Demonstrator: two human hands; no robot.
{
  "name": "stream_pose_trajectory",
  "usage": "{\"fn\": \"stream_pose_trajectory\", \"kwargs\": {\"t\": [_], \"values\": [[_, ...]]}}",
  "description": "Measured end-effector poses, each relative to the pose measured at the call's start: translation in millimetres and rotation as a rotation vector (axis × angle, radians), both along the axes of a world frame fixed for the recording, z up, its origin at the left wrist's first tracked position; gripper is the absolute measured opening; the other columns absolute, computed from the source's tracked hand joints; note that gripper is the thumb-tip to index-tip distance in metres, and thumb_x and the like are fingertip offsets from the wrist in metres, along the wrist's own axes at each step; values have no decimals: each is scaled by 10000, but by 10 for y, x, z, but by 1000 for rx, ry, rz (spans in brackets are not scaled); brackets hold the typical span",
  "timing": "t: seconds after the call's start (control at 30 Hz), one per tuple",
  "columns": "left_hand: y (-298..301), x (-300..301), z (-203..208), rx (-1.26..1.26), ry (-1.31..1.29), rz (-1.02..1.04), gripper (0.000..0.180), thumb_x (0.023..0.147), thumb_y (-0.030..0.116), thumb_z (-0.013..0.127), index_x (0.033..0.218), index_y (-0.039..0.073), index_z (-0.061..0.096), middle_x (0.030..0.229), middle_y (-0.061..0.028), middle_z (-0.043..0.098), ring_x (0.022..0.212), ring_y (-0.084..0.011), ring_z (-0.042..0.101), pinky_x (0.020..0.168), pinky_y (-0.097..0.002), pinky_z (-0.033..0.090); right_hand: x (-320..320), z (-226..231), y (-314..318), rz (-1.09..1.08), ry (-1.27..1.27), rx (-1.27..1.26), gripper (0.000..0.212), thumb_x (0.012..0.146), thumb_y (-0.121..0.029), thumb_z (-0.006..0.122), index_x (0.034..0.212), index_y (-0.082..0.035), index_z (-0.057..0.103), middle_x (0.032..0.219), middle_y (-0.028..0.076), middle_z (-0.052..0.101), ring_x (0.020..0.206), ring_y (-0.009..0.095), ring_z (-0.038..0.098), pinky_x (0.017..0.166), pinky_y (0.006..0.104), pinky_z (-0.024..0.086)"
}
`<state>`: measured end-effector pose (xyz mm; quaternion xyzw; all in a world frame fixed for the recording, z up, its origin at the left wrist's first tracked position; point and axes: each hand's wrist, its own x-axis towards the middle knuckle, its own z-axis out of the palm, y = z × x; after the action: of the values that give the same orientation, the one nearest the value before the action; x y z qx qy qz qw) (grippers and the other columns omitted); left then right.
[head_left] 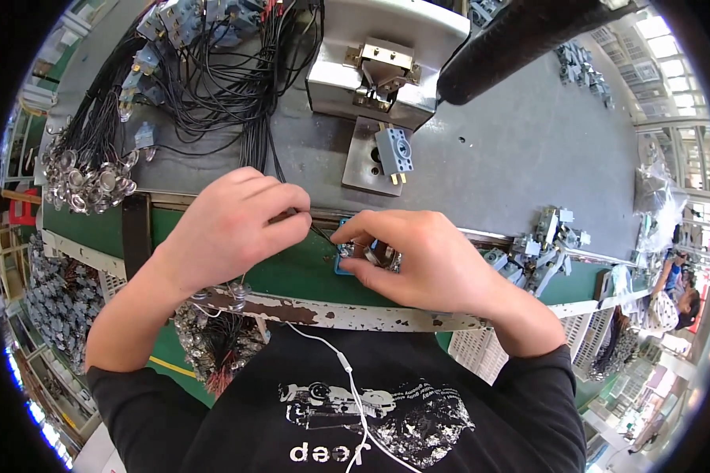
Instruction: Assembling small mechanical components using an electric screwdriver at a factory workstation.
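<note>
My left hand is closed in a pinch on a thin black wire, just above the green strip at the table's near edge. To its right, my right hand curls over a small blue holder, thumb and forefinger closed around a small shiny metal part. Round metal pieces show beneath its palm, partly hidden. Beyond my hands, a grey switch block with brass prongs lies tilted on a metal plate in front of a steel press fixture.
Black wires with grey blocks are heaped at the far left; their round metal ends hang at the left edge. Grey blocks lie at the right edge. A thick black bar slants over the table. A white earphone cord hangs before my shirt.
</note>
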<state>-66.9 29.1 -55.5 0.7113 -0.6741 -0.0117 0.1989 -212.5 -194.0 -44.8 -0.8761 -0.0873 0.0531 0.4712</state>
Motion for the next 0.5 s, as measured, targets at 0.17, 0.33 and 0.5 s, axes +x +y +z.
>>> {"fn": "stream_pose_trajectory", "kwargs": {"t": [0.17, 0.33, 0.5], "values": [[4, 27, 60, 86, 29, -1, 129, 798, 118, 713, 919, 88, 680, 1004, -20, 670, 877, -213, 655, 781, -364, 491, -27, 17, 41, 64, -62, -58, 231, 898, -227, 754, 1015, -63, 642, 824, 94, 680, 721, 334, 688, 636, 451, 546], [11, 29, 11, -14, 40, 29, 157, 783, 97, 725, 934, 88, 683, 1033, -29, 675, 877, -224, 654, 769, -367, 497, -30, 23, -1, -22, -77, -11, 162, 920, -131, 758, 1024, -38, 677, 791, 83, 702, 679, 199, 712, 612, 340, 553], [81, 13, 8, -54, -23, 36, 175, 778, 75, 740, 942, 87, 679, 1054, -36, 685, 857, -242, 656, 748, -377, 499, 157, -113, -242, -210, 495, 563, 104, 986, -86, 685, 1051, -7, 706, 960, 67, 762, 961, 98, 719, 721, 257, 563]]}}
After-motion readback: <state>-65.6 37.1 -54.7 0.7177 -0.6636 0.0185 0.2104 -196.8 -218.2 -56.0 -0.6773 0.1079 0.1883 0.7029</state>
